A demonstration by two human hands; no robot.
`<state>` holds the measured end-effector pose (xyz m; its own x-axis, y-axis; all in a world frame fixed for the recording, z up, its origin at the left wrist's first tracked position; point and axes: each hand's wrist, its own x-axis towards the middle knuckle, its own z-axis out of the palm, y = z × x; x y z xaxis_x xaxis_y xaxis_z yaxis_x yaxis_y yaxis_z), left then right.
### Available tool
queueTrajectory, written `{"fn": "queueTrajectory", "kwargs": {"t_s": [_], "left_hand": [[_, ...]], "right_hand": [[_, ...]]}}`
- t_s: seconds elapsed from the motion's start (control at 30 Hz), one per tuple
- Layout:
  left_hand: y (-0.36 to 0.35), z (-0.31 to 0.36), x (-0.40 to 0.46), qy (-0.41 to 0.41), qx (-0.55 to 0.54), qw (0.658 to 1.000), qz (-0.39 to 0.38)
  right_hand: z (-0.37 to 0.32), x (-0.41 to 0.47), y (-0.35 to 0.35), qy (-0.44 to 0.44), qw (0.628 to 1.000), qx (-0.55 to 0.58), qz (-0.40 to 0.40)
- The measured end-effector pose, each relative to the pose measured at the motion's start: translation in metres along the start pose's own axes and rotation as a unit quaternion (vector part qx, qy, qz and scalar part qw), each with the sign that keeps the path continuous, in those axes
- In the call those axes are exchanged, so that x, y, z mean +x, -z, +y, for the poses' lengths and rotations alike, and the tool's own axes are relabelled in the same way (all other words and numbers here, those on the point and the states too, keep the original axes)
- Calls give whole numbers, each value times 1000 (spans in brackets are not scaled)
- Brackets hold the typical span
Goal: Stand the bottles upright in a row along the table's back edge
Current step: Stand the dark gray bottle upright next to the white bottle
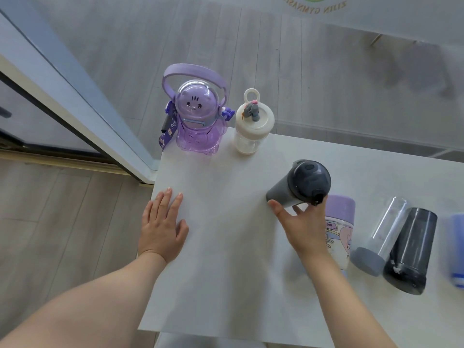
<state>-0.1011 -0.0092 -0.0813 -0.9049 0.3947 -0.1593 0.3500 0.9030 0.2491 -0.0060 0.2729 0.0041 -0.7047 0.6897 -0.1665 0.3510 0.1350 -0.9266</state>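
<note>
Purple cat-faced bottle (197,116), cream-capped bottle (252,126) — dark grey bottle (298,183).

Two bottles (198,116) upright at table (226,272) back-left; others, perhaps four, lie right.

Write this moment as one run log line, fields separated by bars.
right hand grips grey bottle, tilted | left hand flat on table | purple bottle, white bottle upright at back
</note>
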Motion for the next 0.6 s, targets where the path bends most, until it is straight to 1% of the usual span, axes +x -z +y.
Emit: {"fn": "queueTrajectory", "kwargs": {"t_s": [0.1,0.17,0.23,0.33,0.4,0.43,0.53,0.6], "left_hand": [[-1,0,0,-1,3,1000,-3],[-1,-1,0,0,1,1000,-4],[-1,-1,0,1,5,1000,-3],[-1,0,0,0,4,1000,-2],[-1,0,0,1,3,1000,-1],[-1,0,0,1,4,1000,-1],[-1,0,0,0,5,1000,-2],[-1,-1,-1,0,6,1000,-2]], "right_hand": [[-2,1,-11,-4,998,31,51],[-2,5,-11,5,998,42,56],[-1,11,-6,24,999,25,36],[3,22,4,55,998,-5,-17],[6,25,4,43,999,6,-30],[8,25,1,28,999,6,-17],[8,27,-16,-4,998,-16,55],[5,30,-25,-7,996,23,82]]}}
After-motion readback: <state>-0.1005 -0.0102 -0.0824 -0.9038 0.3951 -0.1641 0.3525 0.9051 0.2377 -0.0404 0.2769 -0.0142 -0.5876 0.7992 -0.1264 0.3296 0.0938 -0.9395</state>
